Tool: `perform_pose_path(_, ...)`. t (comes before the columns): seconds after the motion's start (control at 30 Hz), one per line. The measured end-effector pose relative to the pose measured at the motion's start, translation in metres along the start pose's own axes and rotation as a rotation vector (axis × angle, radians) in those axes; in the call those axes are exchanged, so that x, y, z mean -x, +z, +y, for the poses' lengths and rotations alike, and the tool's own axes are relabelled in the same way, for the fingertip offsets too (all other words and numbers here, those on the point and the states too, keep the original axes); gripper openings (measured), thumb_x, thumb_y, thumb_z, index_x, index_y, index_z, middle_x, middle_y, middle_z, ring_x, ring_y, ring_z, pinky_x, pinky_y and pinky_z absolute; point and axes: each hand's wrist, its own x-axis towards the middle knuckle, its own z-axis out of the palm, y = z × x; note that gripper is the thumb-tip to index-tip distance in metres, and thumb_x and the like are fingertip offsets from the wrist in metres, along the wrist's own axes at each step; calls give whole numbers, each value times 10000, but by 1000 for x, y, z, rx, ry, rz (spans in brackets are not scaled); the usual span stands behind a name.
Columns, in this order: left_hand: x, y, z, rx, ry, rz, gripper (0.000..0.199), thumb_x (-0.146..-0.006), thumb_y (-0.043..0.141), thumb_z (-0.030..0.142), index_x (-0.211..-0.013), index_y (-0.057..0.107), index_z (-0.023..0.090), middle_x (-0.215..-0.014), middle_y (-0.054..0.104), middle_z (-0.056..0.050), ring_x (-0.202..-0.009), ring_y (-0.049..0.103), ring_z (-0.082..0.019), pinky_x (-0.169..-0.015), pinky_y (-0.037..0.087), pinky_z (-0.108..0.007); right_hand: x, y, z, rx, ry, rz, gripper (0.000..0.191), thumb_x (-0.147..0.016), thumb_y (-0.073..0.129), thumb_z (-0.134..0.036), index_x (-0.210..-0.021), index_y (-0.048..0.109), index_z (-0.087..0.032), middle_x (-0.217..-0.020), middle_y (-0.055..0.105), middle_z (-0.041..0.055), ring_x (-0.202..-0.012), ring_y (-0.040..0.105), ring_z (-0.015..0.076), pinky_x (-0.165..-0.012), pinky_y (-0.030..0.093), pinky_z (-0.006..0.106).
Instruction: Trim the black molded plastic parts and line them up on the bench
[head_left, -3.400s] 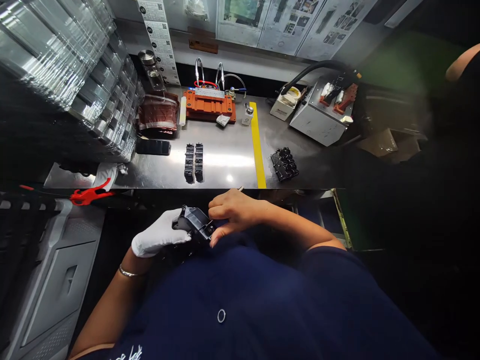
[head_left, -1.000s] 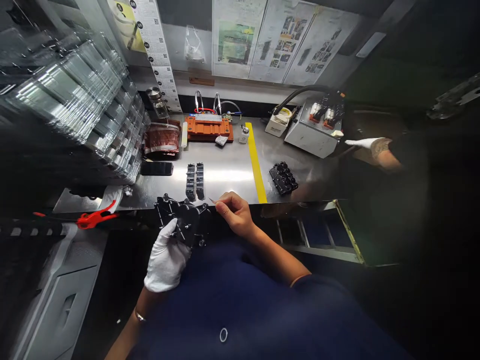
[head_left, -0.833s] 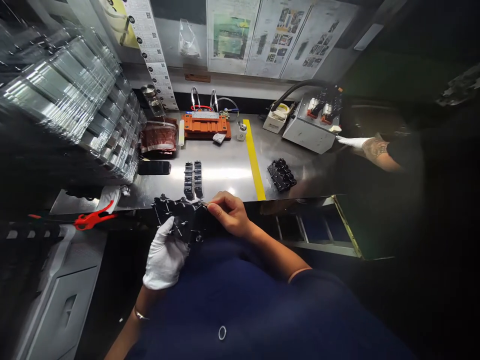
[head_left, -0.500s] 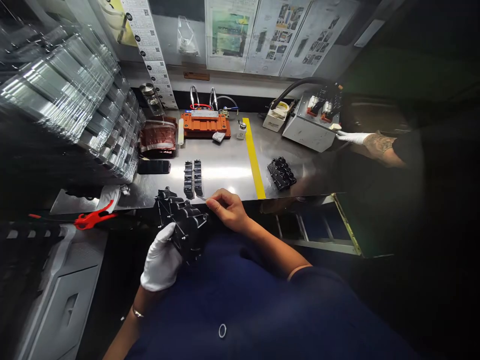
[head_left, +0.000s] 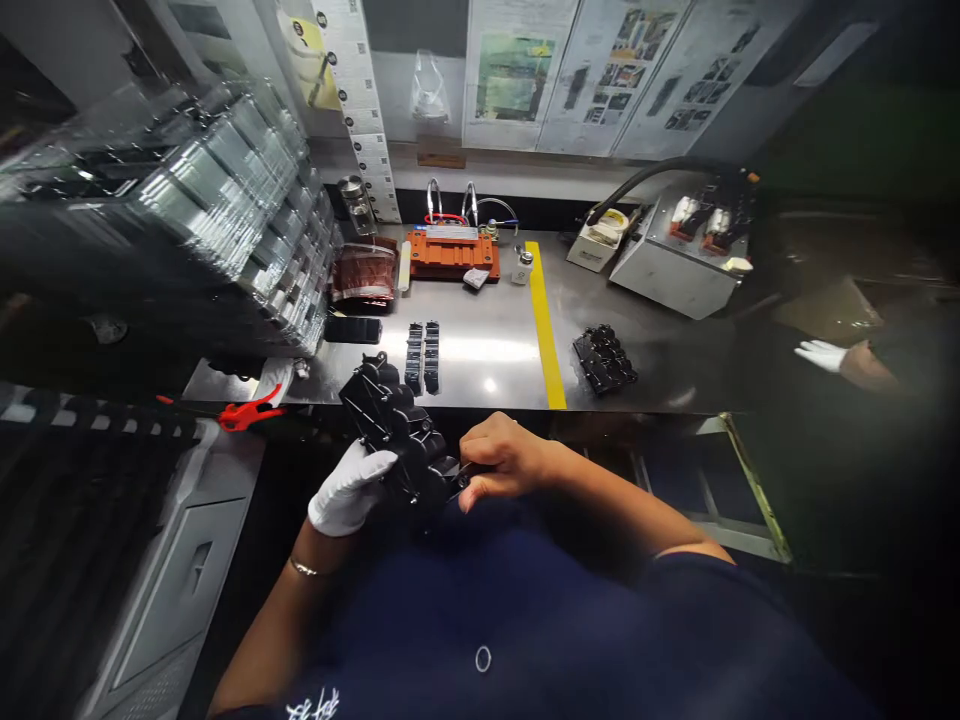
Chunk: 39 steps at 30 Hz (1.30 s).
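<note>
My left hand (head_left: 350, 490), in a white glove, grips a black molded plastic part (head_left: 409, 440) with several rounded, cup-like sections and thin struts. The part is held tilted in front of my body, below the bench's front edge. My bare right hand (head_left: 504, 458) is closed at the part's lower right end, thumb and fingers pinched there. Whatever sits between those fingers is too small and hidden to make out. Beyond the part, two narrow black strips (head_left: 422, 357) lie side by side on the metal bench (head_left: 495, 375).
A similar black part (head_left: 604, 358) lies right of the yellow tape (head_left: 546, 325). Behind are an orange fixture (head_left: 454, 256), a small white bottle (head_left: 523, 266) and a grey box (head_left: 675, 265). Stacked clear trays (head_left: 247, 215) and red-handled pliers (head_left: 251, 410) are left. A co-worker's gloved hand (head_left: 821, 354) is far right.
My right hand has moved from near the strips, where a thin piece stuck out of its fingertips, down to the part's end. The part has turned. The co-worker's hand has left the grey box.
</note>
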Motion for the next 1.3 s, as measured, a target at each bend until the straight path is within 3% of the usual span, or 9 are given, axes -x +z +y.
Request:
perform_pose_path(0.2, -7, 1, -7, 73, 25, -13, 406, -669, 827, 149, -1067, 757, 176, -1001, 796, -105, -1077, 720, -355, -959, 571, -445, 2, 0, 6, 181, 49, 143, 534, -943, 513, -623, -621, 484, -198, -579, 455, -20, -520, 381, 91, -499, 253, 250)
perform_pose_path(0.33, -7, 0, -7, 61, 45, 4, 320, -665, 845, 189, -975, 774, 153, -958, 802, -107, -963, 757, -308, -851, 612, -361, -3, 0, 6, 238, 39, 149, 528, -989, 497, -521, -574, 438, -199, -565, 419, -21, -523, 357, 98, -514, 227, 273)
perform_pose_path(0.47, -5, 2, -5, 81, 38, 30, 280, -686, 826, 174, -955, 769, 122, -943, 802, -114, -977, 754, -296, -851, 609, -336, -8, 1, 8, 248, 64, 249, 480, -941, 537, -603, -679, 534, -201, -610, 460, -18, -554, 386, 108, -536, 259, 261)
perform_pose_path(0.7, -8, 1, -10, 150, 2, 201, 193, -712, 768, 120, -904, 772, 144, -853, 800, -79, -1012, 746, -300, -962, 578, -400, -9, 0, 7, 259, 124, 215, 540, -950, 487, -635, -624, 499, -205, -614, 446, -7, -570, 379, 119, -552, 247, 276)
perform_pose_path(0.93, -9, 0, -14, 191, -10, 213, 123, -818, 667, 107, -887, 754, 162, -829, 786, -46, -767, 745, -179, -743, 601, -257, -7, 1, 7, 180, 154, 203, 540, -962, 514, -576, -572, 485, -204, -590, 473, -1, -551, 411, 112, -537, 264, 275)
perform_pose_path(1.03, -10, -4, -10, 224, -98, 106, 200, -900, 615, 233, -1033, 743, 155, -802, 760, -62, -677, 719, -170, -628, 588, -254, -4, -1, 12, -29, 176, 238, 482, -933, 570, -558, -598, 561, -211, -585, 535, -1, -543, 472, 111, -538, 350, 257)
perform_pose_path(1.17, -13, -10, -3, 170, -319, -313, 472, -920, 560, 416, -1246, 681, 96, -546, 586, -14, -337, 486, -104, -322, 358, -201, 0, -11, 24, -144, 360, 574, 359, -745, 802, -502, -947, 703, -222, -931, 710, 37, -501, 384, 59, -537, 421, 253)
perform_pose_path(1.23, -14, -11, -3, 93, -445, -419, 494, -926, 539, 415, -1278, 672, 95, -485, 542, -6, -290, 437, -105, -302, 308, -203, 2, -15, 28, -247, 433, 512, 592, -643, 879, -465, -1161, 677, -263, -1136, 719, 61, -505, 399, 44, -567, 470, 259)
perform_pose_path(1.3, -15, -13, -6, 43, -484, -354, 419, -908, 582, 350, -1232, 707, 116, -455, 560, -22, -287, 458, -132, -317, 338, -228, 6, -18, 31, -337, 479, 342, 634, -596, 905, -452, -1162, 700, -253, -1072, 747, 66, -664, 593, 127, -669, 531, 302)
